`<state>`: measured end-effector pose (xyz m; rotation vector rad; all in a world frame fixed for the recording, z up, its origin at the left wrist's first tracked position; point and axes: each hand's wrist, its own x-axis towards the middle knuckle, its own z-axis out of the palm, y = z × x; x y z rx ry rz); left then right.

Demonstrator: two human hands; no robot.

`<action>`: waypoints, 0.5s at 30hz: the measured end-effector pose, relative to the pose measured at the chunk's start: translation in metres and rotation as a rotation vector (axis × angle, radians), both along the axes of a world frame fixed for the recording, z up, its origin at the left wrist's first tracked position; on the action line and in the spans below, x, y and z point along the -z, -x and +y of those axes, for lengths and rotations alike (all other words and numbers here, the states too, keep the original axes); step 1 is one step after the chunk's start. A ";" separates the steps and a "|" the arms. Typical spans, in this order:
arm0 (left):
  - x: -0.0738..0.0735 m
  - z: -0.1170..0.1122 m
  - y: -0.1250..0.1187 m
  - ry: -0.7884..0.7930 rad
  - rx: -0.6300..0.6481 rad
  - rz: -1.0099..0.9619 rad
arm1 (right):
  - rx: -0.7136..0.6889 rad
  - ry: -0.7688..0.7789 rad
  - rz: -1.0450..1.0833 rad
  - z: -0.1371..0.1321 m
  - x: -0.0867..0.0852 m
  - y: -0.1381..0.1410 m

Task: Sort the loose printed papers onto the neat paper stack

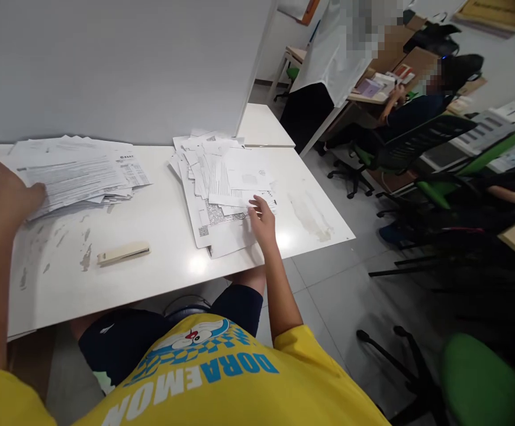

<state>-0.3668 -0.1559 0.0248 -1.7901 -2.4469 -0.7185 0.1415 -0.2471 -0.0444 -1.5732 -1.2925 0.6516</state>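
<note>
Left paper stack (77,174) just right of open left hand (3,192); right paper pile (222,180) left of loosely open right hand (263,221).

Office, by the look of it. Landmark: white desk (160,207). On it, heaps of printed sheets (246,168) and a cream stapler (124,253). Rising behind it, a tall grey partition (106,65). Off its right end, grey tiled floor (328,278) and wheeled chairs (421,143), black and green. Farther past that end, a co-worker (419,115) sits at a wood-topped workstation (359,97) holding small boxes (369,87).
</note>
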 end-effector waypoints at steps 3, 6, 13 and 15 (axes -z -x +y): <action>0.005 -0.034 -0.045 -0.211 0.150 0.074 | -0.094 -0.021 -0.219 0.028 -0.004 0.002; 0.012 -0.083 -0.101 -0.316 0.465 0.074 | -0.178 -0.020 -0.425 0.057 -0.003 0.008; 0.054 -0.196 -0.198 -0.425 1.017 -0.258 | -0.172 -0.079 -0.690 0.057 0.005 0.008; 0.067 -0.207 -0.213 -0.452 1.004 -0.370 | -0.194 -0.082 -0.788 0.049 0.005 0.008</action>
